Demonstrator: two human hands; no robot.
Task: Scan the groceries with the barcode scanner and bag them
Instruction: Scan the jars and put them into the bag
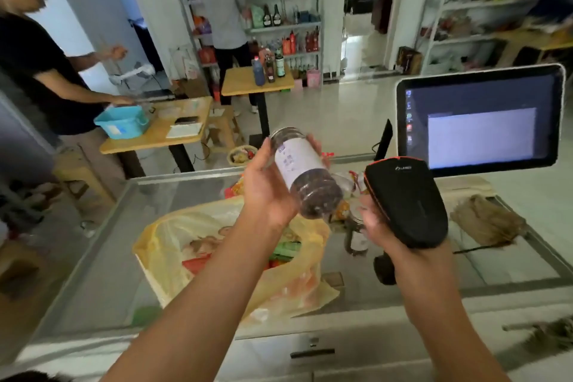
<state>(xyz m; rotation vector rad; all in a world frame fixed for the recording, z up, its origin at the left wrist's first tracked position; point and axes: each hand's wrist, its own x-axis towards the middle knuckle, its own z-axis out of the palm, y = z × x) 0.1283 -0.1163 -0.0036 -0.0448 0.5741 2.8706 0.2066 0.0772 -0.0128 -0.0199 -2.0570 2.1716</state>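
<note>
Closest to you, the yellow plastic bag (pixel 173 245) lies open on the glass-topped counter (pixel 102 273), with red and green packets showing inside it. Above the bag, your left hand (pixel 266 186) is curled round a clear jar (pixel 305 174) of dark contents. You hold the jar tilted in the air, its white label facing up and to the right. Your right hand (pixel 381 226) grips the handle of the black barcode scanner (pixel 409 201), whose head is raised just beside the jar's lower end. Between your wrists a smaller jar (pixel 356 236) stands on the counter, with more packets behind it. A brown brush (pixel 486 223) lies to the right on the counter. Beyond it a monitor (pixel 480 121) shows a pale window on a dark screen. Farther off on the left, a person in black (pixel 40 71) stands at a wooden table beside a blue tub (pixel 122 122). Another person in grey (pixel 224 9) faces shelves of bottles, behind a small table (pixel 238 87) carrying three bottles.
</note>
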